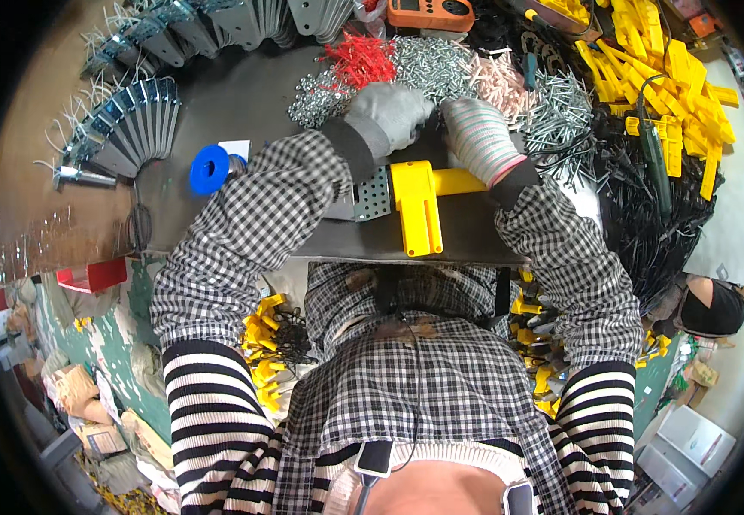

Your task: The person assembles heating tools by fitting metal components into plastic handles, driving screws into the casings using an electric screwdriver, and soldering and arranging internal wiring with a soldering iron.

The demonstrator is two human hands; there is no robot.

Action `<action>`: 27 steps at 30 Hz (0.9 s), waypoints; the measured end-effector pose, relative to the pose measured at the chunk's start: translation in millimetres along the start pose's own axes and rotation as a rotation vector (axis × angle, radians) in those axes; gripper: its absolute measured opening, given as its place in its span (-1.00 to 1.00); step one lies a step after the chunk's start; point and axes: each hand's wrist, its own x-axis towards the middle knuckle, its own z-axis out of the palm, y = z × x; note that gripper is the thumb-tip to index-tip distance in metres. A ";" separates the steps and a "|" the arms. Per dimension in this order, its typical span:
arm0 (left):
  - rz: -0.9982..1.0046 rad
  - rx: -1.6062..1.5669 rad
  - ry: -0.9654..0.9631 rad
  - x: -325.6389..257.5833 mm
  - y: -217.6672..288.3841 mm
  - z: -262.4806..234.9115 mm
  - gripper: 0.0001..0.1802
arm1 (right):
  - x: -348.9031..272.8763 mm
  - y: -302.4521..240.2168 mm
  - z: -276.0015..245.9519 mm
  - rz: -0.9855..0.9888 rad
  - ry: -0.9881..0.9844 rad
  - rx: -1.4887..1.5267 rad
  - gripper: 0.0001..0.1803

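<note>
My left hand [389, 118], in a grey glove, is at the front edge of the screw piles with its fingers bent together. Close beside it, my right hand [480, 137] wears a pale striped glove and is closed too. Whatever the fingertips hold is too small or hidden to make out. Just below the hands lies a yellow plastic handle piece [420, 210], joined to a perforated metal plate [373, 196] partly covered by my left sleeve. Silver screws [432, 69], red sleeves [361, 60] and pale pink pieces [501, 81] are heaped beyond my hands.
Metal blade-like parts with wires [136, 124] fan out at the left, near a blue spool [209, 169]. Yellow plastic handles [672, 94] pile up at the far right beside black cables [646, 232] and a green-handled tool [655, 167]. An orange meter [430, 14] lies at the back.
</note>
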 end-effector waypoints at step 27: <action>-0.380 -1.088 0.352 -145.9 114.3 13.8 -0.90 | -156.9 -36.6 -33.1 0.015 -0.004 0.927 -0.81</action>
